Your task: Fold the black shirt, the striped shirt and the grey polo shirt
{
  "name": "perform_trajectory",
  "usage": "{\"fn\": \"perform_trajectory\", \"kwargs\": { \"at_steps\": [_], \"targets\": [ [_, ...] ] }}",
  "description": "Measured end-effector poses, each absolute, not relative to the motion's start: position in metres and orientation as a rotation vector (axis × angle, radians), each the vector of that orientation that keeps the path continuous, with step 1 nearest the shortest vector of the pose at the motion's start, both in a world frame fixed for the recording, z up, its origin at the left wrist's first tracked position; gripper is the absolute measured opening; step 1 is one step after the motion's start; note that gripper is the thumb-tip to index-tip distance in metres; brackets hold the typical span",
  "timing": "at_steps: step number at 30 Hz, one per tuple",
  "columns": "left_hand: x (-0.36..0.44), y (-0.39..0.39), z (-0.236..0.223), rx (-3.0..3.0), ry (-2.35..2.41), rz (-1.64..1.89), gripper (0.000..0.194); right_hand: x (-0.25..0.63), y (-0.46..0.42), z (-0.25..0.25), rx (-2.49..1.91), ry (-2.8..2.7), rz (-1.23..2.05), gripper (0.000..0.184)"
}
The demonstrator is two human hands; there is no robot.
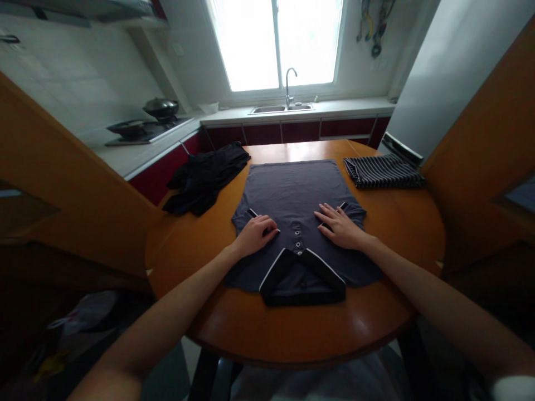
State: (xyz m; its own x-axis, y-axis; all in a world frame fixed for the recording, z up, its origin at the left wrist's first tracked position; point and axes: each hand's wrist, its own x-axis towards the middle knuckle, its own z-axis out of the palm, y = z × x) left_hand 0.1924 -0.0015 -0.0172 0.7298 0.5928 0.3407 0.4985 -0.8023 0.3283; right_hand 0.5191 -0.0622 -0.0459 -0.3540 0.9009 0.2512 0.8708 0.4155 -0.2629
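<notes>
A dark grey polo shirt (288, 189) lies spread front up on the round table, its black, white-edged collar (303, 298) toward me and its buttoned placket in the middle. Both sleeves are folded inward over the front. My left hand (257, 235) is closed, with curled fingers on the white-edged cuff of the sleeve at left. On the other side my right hand (340, 227) rests flat over the opposite cuff, fingers spread and pressing on the cloth. Part of each cuff is hidden under the hands.
Dark crumpled clothing (209, 178) lies on the wooden table (301, 334) at the left. Folded black-and-white striped cloth (384, 171) sits at the right. Beyond are a counter with a sink (282, 109) and a stove (150, 132) with pans. Wooden panels flank both sides.
</notes>
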Motion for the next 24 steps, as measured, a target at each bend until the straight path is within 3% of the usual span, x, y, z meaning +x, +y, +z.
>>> {"fn": "perform_trajectory", "kwargs": {
  "at_steps": [18,24],
  "targets": [
    [0.189,-0.011,-0.011,2.749,0.907,0.651,0.012,0.515,-0.066,-0.036,-1.592,-2.399,0.216,0.057],
    [0.166,-0.032,0.003,2.709,0.811,0.533,0.030,0.528,-0.085,-0.031,-1.530,-2.298,0.266,0.058]
  ]
}}
